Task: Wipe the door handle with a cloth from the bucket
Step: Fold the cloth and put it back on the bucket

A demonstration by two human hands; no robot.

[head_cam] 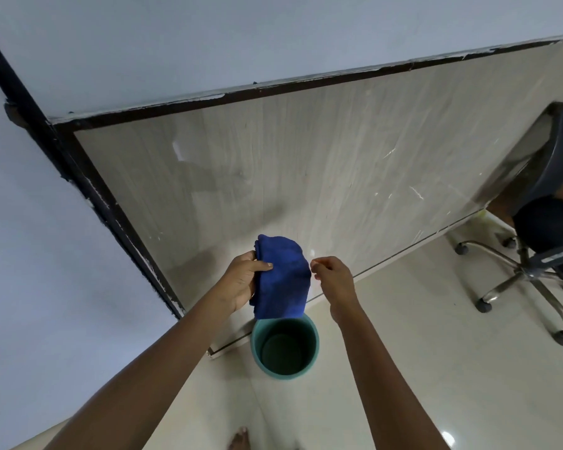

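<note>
Above the bucket, a folded blue cloth hung in the left hand, whose grip was clenched on its left edge with the thumb pressed across the front; the right hand sat just beside the cloth's right edge, fingers loosely curled and holding nothing, not clearly touching it. Below, the green bucket stood on the pale floor against the foot of a light wooden door; no handle showed anywhere in view. Doing this step well probably meant taking the free edge with the right hand, bunching the cloth into a firm pad, then looking up to find the handle; an office chair stood well apart at right.
</note>
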